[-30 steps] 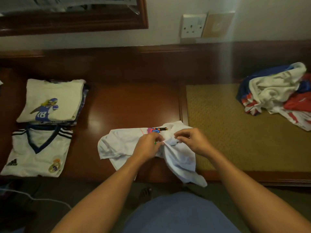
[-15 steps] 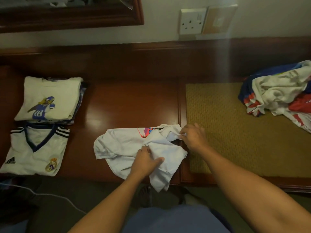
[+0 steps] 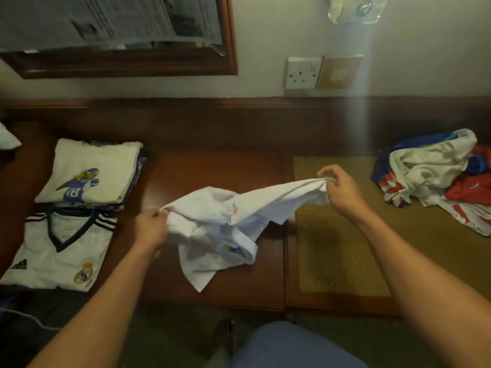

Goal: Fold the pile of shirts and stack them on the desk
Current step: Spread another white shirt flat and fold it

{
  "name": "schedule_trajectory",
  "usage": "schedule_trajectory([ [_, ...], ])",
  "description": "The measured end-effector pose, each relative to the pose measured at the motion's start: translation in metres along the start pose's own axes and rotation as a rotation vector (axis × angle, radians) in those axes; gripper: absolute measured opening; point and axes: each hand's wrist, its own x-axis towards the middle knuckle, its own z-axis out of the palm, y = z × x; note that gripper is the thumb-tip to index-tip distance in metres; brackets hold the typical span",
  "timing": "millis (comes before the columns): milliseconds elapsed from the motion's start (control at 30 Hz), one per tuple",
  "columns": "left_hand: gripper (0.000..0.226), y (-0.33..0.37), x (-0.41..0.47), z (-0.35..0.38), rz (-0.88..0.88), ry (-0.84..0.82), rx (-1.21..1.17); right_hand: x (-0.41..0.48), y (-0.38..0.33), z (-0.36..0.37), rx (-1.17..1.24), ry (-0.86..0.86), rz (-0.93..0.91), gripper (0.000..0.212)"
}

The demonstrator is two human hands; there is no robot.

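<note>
White shirt [image 3: 239, 211] between both hands

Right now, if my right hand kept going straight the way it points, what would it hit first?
Beyond the white shirt its fingers pinch, the right hand points up-left toward the desk's wooden back panel; nothing else seems to lie between, though depth is unclear.

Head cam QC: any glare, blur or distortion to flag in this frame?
Head view: pale flare streak falls from the wall lamp across the back of the desk; the held shirt is motion-blurred; dim warm light, soft shadow on the mat; wide-angle bowing at edges.
</note>
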Motion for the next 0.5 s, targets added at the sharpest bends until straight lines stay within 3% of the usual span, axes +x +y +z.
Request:
schedule_trajectory([
  [133,0.029,0.0,0.031,-0.044,0.098,0.038,0.23,-0.007,-0.009,-0.004,-0.171,-0.101,-0.081,0.016],
  [233,0.051,-0.005,0.022,-0.06,0.321,-0.113,0.481,-0.014,-0.007,0.005,-0.463,-0.202,-0.133,0.029],
  [333,0.068,-0.024,0.013,-0.066,0.565,-0.291,0.881,-0.019,-0.006,0.015,-0.63,-0.149,-0.169,0.018],
  [400,0.052,-0.037,0.012,-0.068,0.666,-0.282,1.029,-0.023,-0.004,0.019,-0.598,-0.148,-0.15,0.023],
  [500,0.016,-0.05,0.018,-0.078,0.763,-0.189,0.965,-0.025,-0.002,0.018,-0.57,-0.086,-0.158,0.023],
])
